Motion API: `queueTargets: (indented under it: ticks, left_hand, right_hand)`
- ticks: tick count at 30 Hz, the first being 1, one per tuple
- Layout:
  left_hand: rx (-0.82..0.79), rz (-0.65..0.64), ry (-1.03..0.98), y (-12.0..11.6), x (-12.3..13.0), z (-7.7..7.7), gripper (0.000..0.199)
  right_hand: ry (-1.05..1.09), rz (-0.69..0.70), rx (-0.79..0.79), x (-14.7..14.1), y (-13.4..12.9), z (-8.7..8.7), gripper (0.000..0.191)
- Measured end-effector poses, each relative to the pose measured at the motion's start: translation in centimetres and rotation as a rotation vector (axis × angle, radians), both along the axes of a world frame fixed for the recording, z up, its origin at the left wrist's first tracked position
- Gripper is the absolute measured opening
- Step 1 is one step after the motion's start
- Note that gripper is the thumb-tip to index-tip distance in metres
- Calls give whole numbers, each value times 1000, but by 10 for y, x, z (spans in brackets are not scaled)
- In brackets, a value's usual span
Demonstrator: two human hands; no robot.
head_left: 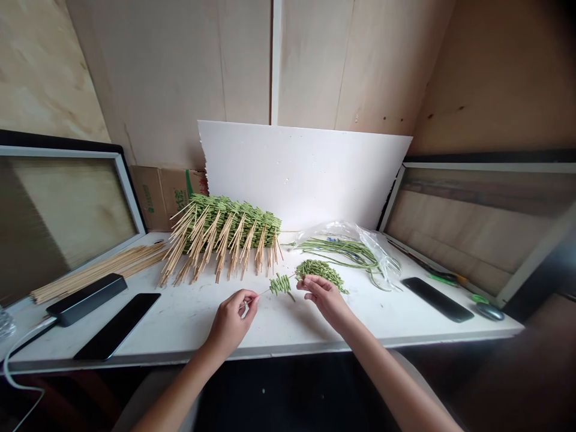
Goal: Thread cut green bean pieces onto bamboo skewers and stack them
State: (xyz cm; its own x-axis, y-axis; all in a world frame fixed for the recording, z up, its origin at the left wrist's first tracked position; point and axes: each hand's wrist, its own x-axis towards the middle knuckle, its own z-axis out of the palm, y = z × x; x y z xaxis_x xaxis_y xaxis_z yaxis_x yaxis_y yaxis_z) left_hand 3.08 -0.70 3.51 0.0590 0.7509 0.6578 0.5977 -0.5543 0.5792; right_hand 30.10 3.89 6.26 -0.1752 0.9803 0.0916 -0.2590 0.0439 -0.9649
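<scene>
My left hand [234,316] pinches the bare end of a thin wooden skewer [265,293] above the white table. Several cut green bean pieces [281,285] are threaded crosswise on this skewer, side by side. At its other end, my right hand [324,298] has thumb and fingertips closed close to the tip; what they hold, if anything, is too small to make out. Just behind the right hand lies a pile of cut green bean pieces [321,271], partly hidden by the fingers.
Filled bean skewers [229,228] form a tall stack at back left, sticks facing me. Loose skewers [103,269], a black box [87,298] and a black phone [117,326] lie left. Long beans [342,251] in a plastic bag, another phone [437,299] and a mouse [489,311] lie right.
</scene>
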Motion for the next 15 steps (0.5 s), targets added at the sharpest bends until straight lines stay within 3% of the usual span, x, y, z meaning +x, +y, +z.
queueTargets:
  ticks: [15]
  left_hand:
    - [-28,-36,19,-8,8,5,12]
  right_hand:
    - [81,-52,12,1,-2,3,29]
